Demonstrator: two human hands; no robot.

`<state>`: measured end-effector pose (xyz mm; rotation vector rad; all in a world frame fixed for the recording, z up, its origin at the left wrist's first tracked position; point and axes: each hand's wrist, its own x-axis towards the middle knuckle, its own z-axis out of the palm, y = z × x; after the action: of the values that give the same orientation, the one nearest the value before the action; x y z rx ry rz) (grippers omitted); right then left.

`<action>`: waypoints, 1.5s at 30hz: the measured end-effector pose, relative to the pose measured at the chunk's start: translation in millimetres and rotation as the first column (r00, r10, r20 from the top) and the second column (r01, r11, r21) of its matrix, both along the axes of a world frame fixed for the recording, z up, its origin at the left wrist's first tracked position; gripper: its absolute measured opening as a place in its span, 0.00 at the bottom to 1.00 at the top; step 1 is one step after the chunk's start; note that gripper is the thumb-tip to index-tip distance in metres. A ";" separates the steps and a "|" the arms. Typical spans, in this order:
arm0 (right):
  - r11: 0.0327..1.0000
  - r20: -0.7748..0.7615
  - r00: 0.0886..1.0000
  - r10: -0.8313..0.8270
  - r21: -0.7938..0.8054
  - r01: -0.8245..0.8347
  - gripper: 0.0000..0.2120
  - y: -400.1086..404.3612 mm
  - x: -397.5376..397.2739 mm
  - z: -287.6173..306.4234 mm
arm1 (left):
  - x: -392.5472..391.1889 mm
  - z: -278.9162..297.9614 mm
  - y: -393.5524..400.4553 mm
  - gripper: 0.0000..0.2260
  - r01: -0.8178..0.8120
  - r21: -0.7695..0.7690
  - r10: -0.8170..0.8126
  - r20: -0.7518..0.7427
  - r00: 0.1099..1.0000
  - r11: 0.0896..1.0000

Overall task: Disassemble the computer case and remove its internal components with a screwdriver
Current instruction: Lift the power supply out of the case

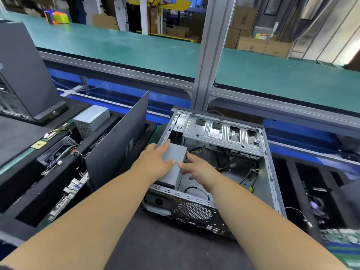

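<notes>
Both hands (pixel 175 164) on cased power supply (pixel 173 162)

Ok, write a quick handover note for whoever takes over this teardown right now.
Left hand lies flat on top of the grey power supply; right hand touches its right side, fingers loosely spread.
Open computer case lies on its side, power supply in its near-left corner.
Done: side panel off, standing to the left.
Left: lift out the power supply, free the cables, strip the drive cage. No screwdriver in view.
</notes>
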<state>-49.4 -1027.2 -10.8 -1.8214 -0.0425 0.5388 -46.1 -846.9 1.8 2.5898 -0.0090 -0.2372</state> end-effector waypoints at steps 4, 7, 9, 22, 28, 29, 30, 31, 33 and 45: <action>1.000 -0.005 1.000 -0.008 0.008 0.008 0.13 1.4 0.6 0.5 | 0.5 -2.9 1.8 0.33 -0.004 -0.010 0.004 0.019 1.000 1.000; 1.000 -0.011 1.000 -0.022 0.020 0.022 0.12 2.8 2.4 0.8 | 2.7 -3.8 2.6 0.35 -0.002 -0.022 0.003 0.035 0.999 1.000; 1.000 -0.011 1.000 -0.024 0.015 0.024 0.13 4.2 3.8 0.2 | 4.4 -2.6 3.1 0.37 -0.002 -0.039 0.003 0.046 0.999 0.999; 0.994 -0.067 0.998 -0.011 -0.110 0.003 0.48 9.3 0.8 -4.2 | -1.6 -2.5 8.0 0.33 -0.224 -0.274 0.197 -0.124 0.973 0.935; 0.993 -0.027 1.000 0.002 -0.116 -0.005 0.36 11.0 2.7 -4.1 | 0.5 -6.3 10.3 0.23 -0.231 -0.385 0.200 -0.120 0.972 0.893; 0.993 -0.023 1.000 0.002 -0.121 -0.004 0.36 11.5 2.6 -4.1 | 1.2 -6.5 10.5 0.23 -0.234 -0.391 0.202 -0.120 0.972 0.890; 0.992 -0.021 1.000 0.001 -0.123 -0.004 0.36 11.9 2.7 -4.1 | 1.9 -7.0 10.6 0.23 -0.236 -0.390 0.205 -0.121 0.971 0.890; 0.993 -0.024 1.000 0.001 -0.122 -0.004 0.37 12.0 3.1 -4.2 | 2.6 -7.1 10.7 0.23 -0.239 -0.384 0.207 -0.124 0.970 0.892; 0.993 -0.033 0.999 -0.001 -0.116 -0.003 0.38 11.7 4.4 -4.9 | 3.5 -6.7 10.6 0.25 -0.251 -0.369 0.215 -0.138 0.967 0.895; 1.000 -0.086 0.996 -0.002 -0.027 0.000 0.28 -3.3 9.2 -10.2 | 5.6 -4.4 9.8 0.33 -0.266 -0.302 0.218 -0.182 0.959 0.915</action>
<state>-40.2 -1030.4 -20.9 -1.8224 0.0243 0.6189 -40.5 -837.2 -2.6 2.2132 0.3013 -0.3038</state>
